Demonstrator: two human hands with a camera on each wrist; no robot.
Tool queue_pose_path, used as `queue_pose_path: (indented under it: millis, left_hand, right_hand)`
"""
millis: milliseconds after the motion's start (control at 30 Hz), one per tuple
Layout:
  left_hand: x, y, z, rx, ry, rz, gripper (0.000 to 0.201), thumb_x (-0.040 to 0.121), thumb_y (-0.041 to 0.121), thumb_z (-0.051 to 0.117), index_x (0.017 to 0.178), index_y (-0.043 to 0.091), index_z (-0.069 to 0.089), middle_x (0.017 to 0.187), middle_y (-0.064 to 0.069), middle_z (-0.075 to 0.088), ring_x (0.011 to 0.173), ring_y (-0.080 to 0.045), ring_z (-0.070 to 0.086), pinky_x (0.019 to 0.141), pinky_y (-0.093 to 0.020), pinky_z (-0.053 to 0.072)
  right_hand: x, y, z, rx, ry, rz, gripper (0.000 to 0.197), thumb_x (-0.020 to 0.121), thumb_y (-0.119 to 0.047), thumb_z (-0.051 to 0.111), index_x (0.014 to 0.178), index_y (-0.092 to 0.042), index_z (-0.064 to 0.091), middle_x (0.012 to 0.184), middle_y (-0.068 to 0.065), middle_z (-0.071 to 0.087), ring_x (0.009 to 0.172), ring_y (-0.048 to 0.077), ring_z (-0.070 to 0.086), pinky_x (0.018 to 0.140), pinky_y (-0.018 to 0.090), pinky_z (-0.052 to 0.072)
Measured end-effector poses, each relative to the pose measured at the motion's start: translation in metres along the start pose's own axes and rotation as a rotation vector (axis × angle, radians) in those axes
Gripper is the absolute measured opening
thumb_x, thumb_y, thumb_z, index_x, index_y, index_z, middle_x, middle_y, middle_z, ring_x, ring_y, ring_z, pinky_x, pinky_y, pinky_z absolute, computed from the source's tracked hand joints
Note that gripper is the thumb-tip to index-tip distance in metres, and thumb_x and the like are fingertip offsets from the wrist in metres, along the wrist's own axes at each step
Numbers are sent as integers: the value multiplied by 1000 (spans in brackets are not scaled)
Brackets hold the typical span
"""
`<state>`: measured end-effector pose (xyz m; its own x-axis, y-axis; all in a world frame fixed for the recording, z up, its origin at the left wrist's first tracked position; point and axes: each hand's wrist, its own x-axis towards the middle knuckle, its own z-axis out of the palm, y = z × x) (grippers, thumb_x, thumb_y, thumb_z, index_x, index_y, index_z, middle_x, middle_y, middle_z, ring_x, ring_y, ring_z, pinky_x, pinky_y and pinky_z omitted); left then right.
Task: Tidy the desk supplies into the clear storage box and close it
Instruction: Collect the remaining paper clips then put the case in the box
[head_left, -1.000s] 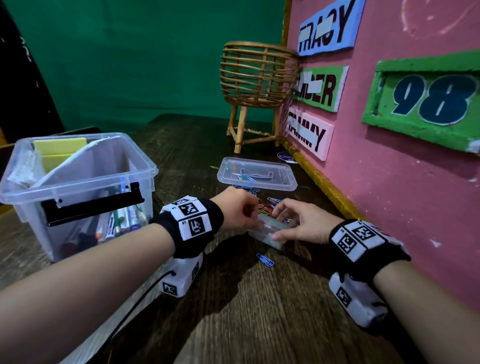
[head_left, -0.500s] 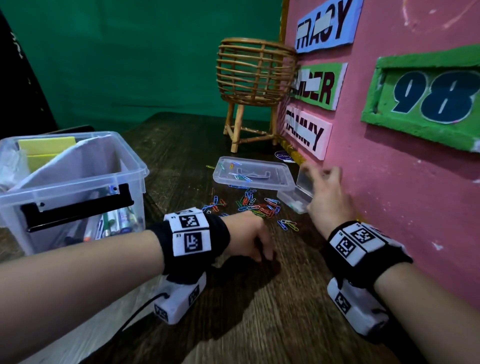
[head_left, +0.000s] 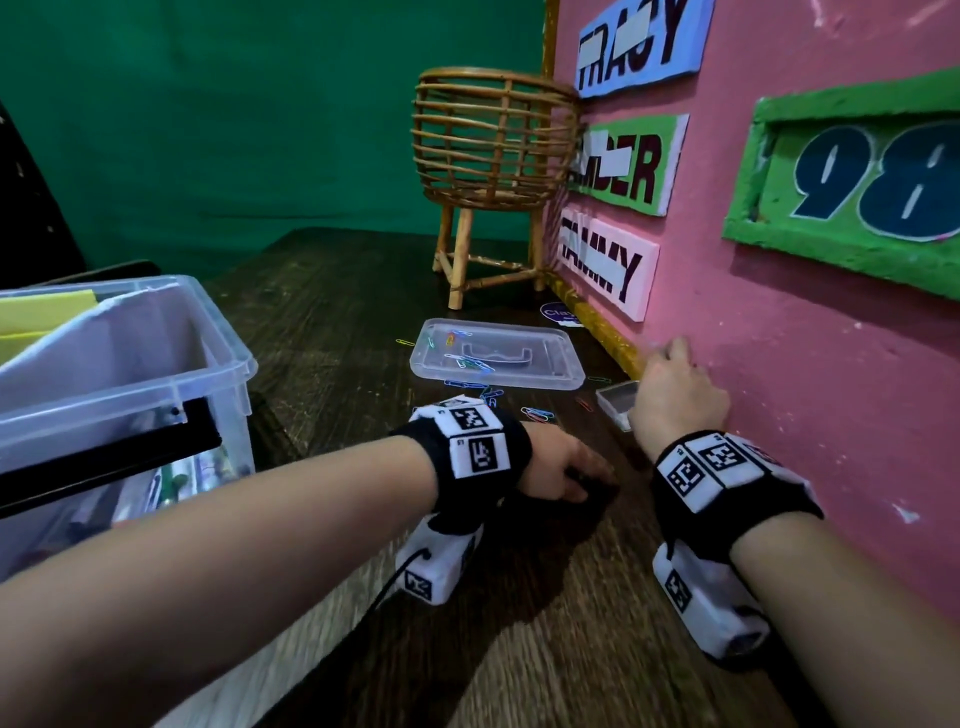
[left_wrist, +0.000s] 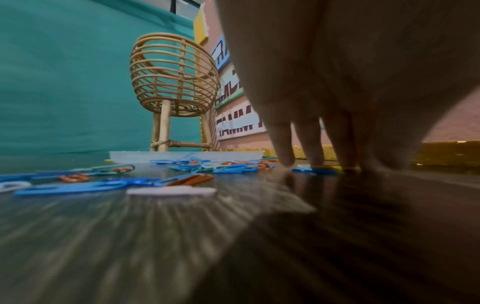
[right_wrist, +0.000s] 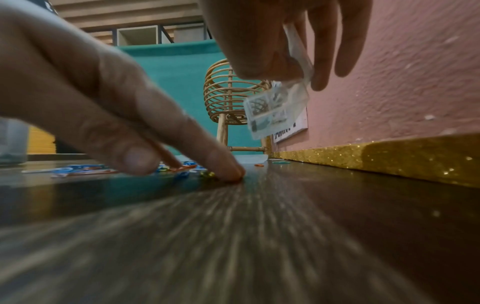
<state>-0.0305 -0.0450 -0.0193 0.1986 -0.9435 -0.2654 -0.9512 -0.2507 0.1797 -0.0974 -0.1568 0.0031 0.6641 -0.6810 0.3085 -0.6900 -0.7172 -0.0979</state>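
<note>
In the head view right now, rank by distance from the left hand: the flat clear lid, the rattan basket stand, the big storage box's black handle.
From the left hand, nearest first:
1. Flat clear lid, lying just beyond the hand.
2. Black handle, off to the left on the storage box.
3. Rattan basket stand, at the desk's far end by the pink wall.

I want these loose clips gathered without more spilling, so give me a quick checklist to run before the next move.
1. Left hand on the paper clips: ok, fingertips touch the desk among them.
2. Clips actually pinched: cannot tell.
3. Right hand grips the small clear case: ok, held off the desk beside the pink wall.
4. Case opening turned towards the clips: cannot tell.
5. Clear storage box open to receive: ok, its lid lies apart on the desk.
6. Clips cleared off that lid: not ok, several lie on it.
</note>
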Motion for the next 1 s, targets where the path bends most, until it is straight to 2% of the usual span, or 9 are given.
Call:
queue_pose_path:
  millis: [133,233,300,367,500,633,767,867,1000]
  left_hand:
    - [-12,-15,-11,-10,153,-61,28,90,25,56,116,24,66,120,2,67,111,-17,60,99,-29,46]
    - [-20,-29,-17,-1,274,-133,23,88,23,57,107,18,70,108,-3,70,101,-21,63,91,-32,51]
    - [-14,-32,-20,-6,337,-149,26,88,21,56,110,16,67,112,-5,69,104,-23,62,91,-31,50]
    - [6,-33,-23,-16,328,-159,30,89,19,53,117,16,62,120,-6,65,110,-24,59,96,-32,47]
    - [54,-34,-32,4,180,-190,39,94,19,45,133,20,49,136,-6,54,123,-26,52,107,-38,40]
    - [68,-37,-33,112,35,-243,44,96,16,39,139,21,43,143,-5,47,129,-27,47,110,-36,36]
    - [37,-43,-30,69,186,-331,35,91,11,44,121,10,61,123,-13,63,114,-29,59,99,-35,47]
    - [-1,-52,-20,33,258,-347,34,87,6,44,113,13,66,113,-10,67,107,-28,61,95,-35,49]
    - [-26,-76,-15,-48,353,-445,35,93,10,42,122,17,59,128,-7,60,120,-25,53,103,-32,42]
  right_hand:
    - [9,0,4,4,-14,29,47,87,-8,57,132,-9,43,129,10,39,114,31,49,82,40,47]
    - [14,-1,7,0,-57,49,59,80,-17,69,132,-9,43,130,9,38,115,29,47,83,41,46]
    - [17,-3,8,-9,-66,50,59,80,-18,70,132,-9,44,130,9,38,116,29,46,84,41,46]
    - [19,-3,10,-15,-56,46,51,84,-15,65,130,-8,46,130,9,39,116,29,46,85,41,46]
    - [22,0,11,-14,-56,70,39,87,-13,61,125,-9,52,130,8,39,117,29,46,86,41,46]
    - [19,0,6,25,-120,68,56,78,-23,72,128,-10,50,131,8,37,119,30,44,88,41,44]
    - [16,-1,5,26,-138,50,55,78,-22,72,127,-9,50,131,8,37,118,29,45,87,41,45]
    - [15,-1,6,53,-136,20,49,80,-19,69,125,-9,51,127,9,40,117,29,47,86,41,46]
    - [12,-2,6,88,-133,-14,41,83,-16,65,122,-8,54,125,9,43,115,30,50,87,41,46]
